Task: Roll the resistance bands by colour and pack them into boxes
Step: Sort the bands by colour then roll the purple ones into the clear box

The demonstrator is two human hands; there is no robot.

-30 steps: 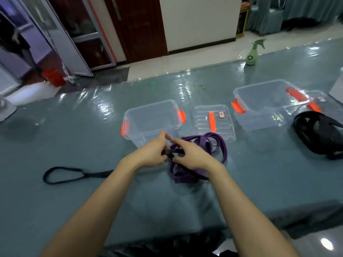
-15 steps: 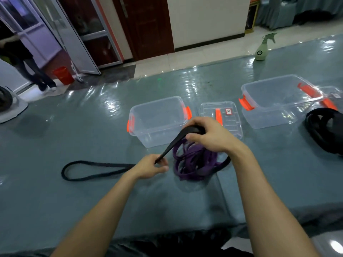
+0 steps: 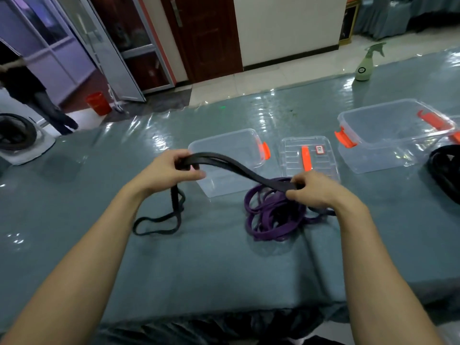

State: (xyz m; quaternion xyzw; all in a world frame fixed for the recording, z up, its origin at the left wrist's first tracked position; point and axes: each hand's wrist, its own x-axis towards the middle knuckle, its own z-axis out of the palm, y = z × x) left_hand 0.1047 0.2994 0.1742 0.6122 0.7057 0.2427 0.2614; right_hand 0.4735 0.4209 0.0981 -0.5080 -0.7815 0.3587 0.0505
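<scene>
Pinching black band point(image 3: 239, 168) crosswise, left hand point(image 3: 169, 173) curled round it higher, right hand point(image 3: 316, 190) lower over purple bands point(image 3: 271, 215), slack dangling beneath left.

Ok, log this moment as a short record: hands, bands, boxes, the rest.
left hand: grips the black band, raised
right hand: pinches the black band above the purple bands
black band: stretched between both hands; loose loop hangs from left hand onto the table
purple bands: tangled heap on table
near box: open, nothing inside
far box: open, nothing seen inside
lid: flat between the boxes
black heap: far right, on table
</scene>
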